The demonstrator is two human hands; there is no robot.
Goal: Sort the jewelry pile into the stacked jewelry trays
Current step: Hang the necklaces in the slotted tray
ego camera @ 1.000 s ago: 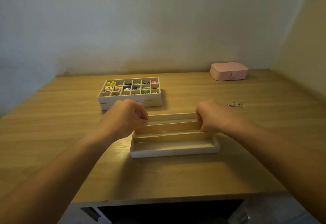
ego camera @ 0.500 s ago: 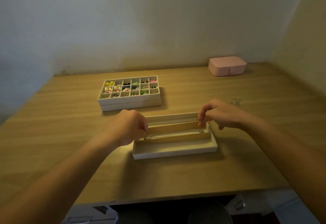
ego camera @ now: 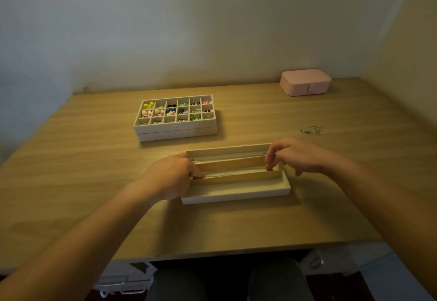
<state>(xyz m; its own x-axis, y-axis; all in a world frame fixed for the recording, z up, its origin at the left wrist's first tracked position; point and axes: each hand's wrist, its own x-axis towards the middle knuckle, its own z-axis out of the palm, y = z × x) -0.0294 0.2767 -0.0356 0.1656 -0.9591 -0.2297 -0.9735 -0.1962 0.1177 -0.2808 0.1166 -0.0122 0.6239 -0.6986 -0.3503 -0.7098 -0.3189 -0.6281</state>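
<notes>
A white tray point(ego camera: 236, 194) with long wooden-walled slots lies in front of me on the desk. A thin silver chain point(ego camera: 233, 173) lies stretched along its middle slot. My left hand point(ego camera: 170, 177) pinches the chain's left end at the tray's left side. My right hand point(ego camera: 293, 156) has its fingertips down at the chain's right end in the slot. Behind, on the left, stand two stacked white trays point(ego camera: 176, 130); the top one has small compartments with colourful earrings. A small pile of silver jewelry point(ego camera: 311, 130) lies on the desk to the right.
A shut pink jewelry box point(ego camera: 305, 82) sits at the back right by the wall. The wooden desk point(ego camera: 94, 170) meets walls at the back and right. My knees show under the desk's front edge.
The chain has been laid out along the middle slot. My right hand opened from a fist and now only its fingertips reach the chain's end. The view shifted down slightly.
</notes>
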